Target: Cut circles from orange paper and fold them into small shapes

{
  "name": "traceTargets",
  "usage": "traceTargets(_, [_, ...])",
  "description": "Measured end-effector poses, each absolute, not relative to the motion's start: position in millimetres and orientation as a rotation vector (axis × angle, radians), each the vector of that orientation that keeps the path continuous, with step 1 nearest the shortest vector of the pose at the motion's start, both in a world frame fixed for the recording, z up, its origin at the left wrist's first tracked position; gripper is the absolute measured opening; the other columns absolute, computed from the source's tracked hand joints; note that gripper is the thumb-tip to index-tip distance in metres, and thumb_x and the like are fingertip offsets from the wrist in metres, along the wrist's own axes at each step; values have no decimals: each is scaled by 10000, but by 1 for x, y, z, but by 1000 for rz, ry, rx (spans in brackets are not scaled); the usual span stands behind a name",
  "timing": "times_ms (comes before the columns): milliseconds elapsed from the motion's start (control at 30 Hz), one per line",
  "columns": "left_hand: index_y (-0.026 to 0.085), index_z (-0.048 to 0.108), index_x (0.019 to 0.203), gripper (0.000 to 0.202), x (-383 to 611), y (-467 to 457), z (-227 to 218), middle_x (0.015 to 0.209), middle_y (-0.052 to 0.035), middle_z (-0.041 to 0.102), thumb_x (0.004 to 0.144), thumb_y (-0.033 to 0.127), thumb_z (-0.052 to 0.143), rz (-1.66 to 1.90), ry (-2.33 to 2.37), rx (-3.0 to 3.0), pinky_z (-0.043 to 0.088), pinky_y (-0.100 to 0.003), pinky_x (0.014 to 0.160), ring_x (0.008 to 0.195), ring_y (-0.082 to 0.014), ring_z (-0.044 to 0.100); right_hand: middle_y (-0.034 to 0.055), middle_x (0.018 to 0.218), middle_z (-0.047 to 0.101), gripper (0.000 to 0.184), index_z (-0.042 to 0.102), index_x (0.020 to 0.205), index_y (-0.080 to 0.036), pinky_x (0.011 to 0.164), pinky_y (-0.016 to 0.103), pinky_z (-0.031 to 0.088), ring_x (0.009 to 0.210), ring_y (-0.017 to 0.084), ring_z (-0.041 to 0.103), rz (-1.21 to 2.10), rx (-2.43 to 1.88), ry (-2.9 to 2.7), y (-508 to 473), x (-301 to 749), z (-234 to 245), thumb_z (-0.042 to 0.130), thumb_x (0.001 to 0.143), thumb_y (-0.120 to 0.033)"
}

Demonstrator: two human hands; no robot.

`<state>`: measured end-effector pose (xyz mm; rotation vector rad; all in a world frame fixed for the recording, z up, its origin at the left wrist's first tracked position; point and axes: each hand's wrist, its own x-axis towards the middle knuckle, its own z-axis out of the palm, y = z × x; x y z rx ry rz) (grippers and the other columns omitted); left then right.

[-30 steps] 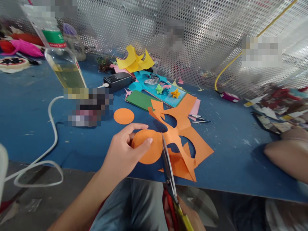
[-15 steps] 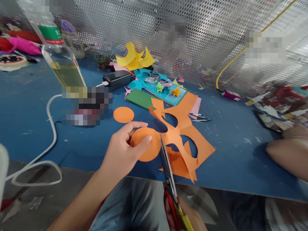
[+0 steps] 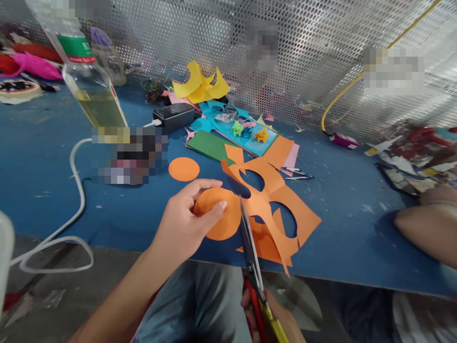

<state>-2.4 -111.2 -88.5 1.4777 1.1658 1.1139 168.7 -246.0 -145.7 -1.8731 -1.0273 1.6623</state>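
My left hand (image 3: 183,221) pinches an orange paper circle (image 3: 223,219) between thumb and fingers, just above the blue table's near edge. My right hand (image 3: 273,319), low in view below the table edge, grips red-and-yellow scissors (image 3: 252,259) whose blades point up along the circle's right side. The circle still joins an orange sheet (image 3: 274,200) with round holes cut out of it. A separate, smaller orange circle (image 3: 183,169) lies flat on the blue table (image 3: 53,190) behind my left hand.
A plastic bottle (image 3: 91,90) with yellowish liquid stands at the back left, a white cable (image 3: 73,190) loops off the table edge. A black box (image 3: 173,116), green, blue and yellow paper pieces (image 3: 228,128) lie behind. Another person's arm (image 3: 426,228) rests at right. Perforated metal screen behind.
The orange sheet has shifted and lifted a little to the right, and the scissor blades have crept slightly further along the circle's edge. My left hand has barely moved.
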Motion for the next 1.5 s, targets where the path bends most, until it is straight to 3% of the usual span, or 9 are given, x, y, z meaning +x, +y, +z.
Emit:
traceTargets(200, [193, 602, 1017, 294, -1, -112, -81, 830, -15, 693, 738, 267, 654, 1050, 1084, 1413, 518, -181, 556, 689, -140, 647, 21, 586, 520, 578, 604, 811, -200, 334, 190, 365, 364, 107, 447, 1673, -1883, -987, -238, 166, -153, 316, 791, -701])
traceTargets(333, [212, 598, 1013, 296, -1, -113, -80, 835, -4, 697, 729, 257, 665, 1038, 1027, 1345, 533, -167, 560, 688, -130, 653, 37, 633, 544, 619, 602, 836, -188, 364, 205, 401, 392, 119, 477, 1670, -1881, -925, -240, 166, -148, 337, 755, -741])
traceTargets(500, [226, 592, 1036, 330, 0, -114, -81, 760, 8, 662, 719, 272, 670, 985, 1043, 1335, 502, -165, 415, 514, -101, 592, 56, 686, 569, 642, 585, 841, -191, 407, 207, 435, 445, 134, 524, 1691, -1867, -870, -242, 167, -141, 211, 812, -711])
traceTargets(667, [224, 579, 1028, 327, 0, -115, -75, 632, 44, 588, 713, 252, 661, 883, 1051, 1272, 395, -119, 267, 341, -39, 447, 51, 684, 560, 664, 588, 825, -188, 423, 207, 441, 463, 137, 537, 1709, -1860, -810, -241, 166, -140, 207, 797, -732])
traceTargets(933, [224, 574, 1017, 299, -1, -116, -62, 601, 70, 531, 726, 232, 641, 795, 1157, 1199, 375, -87, 256, 318, -7, 400, 36, 575, 502, 605, 617, 798, -166, 395, 229, 393, 419, 130, 459, 1748, -1875, -685, -245, 164, -137, 361, 768, -714])
traceTargets(1100, [248, 557, 1053, 328, -3, -114, -69, 607, 70, 537, 736, 258, 642, 757, 1110, 1207, 400, -103, 264, 344, -21, 418, 35, 610, 526, 511, 632, 860, -179, 418, 239, 389, 441, 134, 459, 1749, -1854, -641, -246, 165, -141, 499, 725, -655])
traceTargets(1500, [231, 567, 1038, 311, -5, -111, -83, 567, 71, 534, 742, 260, 659, 865, 992, 1246, 379, -96, 329, 395, -32, 448, 29, 583, 527, 472, 593, 700, -198, 467, 229, 424, 479, 133, 478, 1754, -1834, -386, -248, 160, -159, 462, 748, -650])
